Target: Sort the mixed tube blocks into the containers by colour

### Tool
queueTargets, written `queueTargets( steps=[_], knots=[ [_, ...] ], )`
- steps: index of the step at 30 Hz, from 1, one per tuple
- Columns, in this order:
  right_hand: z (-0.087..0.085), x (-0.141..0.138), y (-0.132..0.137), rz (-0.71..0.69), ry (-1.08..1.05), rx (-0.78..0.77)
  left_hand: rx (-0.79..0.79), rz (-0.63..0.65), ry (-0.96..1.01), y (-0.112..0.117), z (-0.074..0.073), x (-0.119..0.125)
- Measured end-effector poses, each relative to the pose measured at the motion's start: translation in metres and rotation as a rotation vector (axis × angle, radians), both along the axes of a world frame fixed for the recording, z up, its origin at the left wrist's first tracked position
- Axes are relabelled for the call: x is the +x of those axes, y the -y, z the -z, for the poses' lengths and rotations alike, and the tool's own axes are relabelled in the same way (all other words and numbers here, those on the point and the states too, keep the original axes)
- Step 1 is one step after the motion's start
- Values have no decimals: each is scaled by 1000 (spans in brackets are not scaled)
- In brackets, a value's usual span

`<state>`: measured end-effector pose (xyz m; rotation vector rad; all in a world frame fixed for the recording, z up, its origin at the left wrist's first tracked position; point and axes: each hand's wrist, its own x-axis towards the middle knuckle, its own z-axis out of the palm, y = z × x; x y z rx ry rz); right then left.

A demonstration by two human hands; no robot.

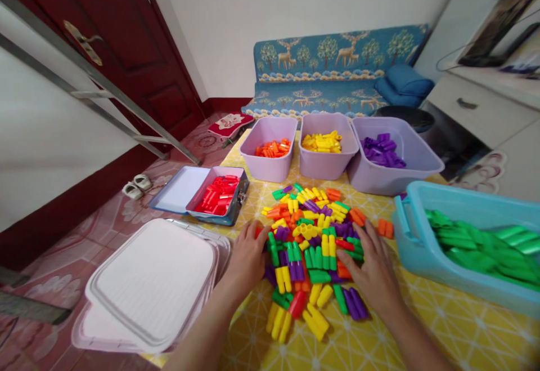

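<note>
Yellow, green, purple, red and orange pieces (313, 257) lie heaped on a yellow patterned tablecloth (354, 348). At the heap's left edge is my left hand (248, 253); I cannot tell whether it grips a piece. Well apart from it, my right hand (373, 264), fingers spread, meets the right edge, near a turquoise bin (447, 278) of green pieces (476, 250).

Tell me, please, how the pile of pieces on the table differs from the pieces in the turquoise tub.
The pile mixes yellow, green, purple, orange and red; the tub pieces all look green. The pile lies loose on the tablecloth; the tub pieces lie inside the turquoise tub. The pile sits between the left hand and the right hand; the tub pieces are off to the right. Green appears in both.
</note>
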<state>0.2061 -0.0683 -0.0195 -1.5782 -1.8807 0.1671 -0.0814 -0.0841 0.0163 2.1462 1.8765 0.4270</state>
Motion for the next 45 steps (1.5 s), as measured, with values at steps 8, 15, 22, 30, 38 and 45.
queueTargets(
  steps=[8, 15, 22, 30, 38, 45],
  knots=[
    [-9, -15, 4, -75, -45, 72, 185, 24, 371, -27, -3, 35],
    [-26, -47, -8, -120, 112, 135, 223, 97, 542, -49, -26, 66],
    [-25, -57, -19, -139, -137, 175, 275, 191, 598, -39, -18, 78],
    [-29, -54, -13, -184, -112, 221, 215, 21, 851, -39, -6, 78],
    [-34, -51, -7, -242, -181, 172, 188, -30, 830, -48, -5, 63],
    [-25, -55, -15, -235, -128, 209, 239, 233, 494, -46, -6, 68]
  ],
)
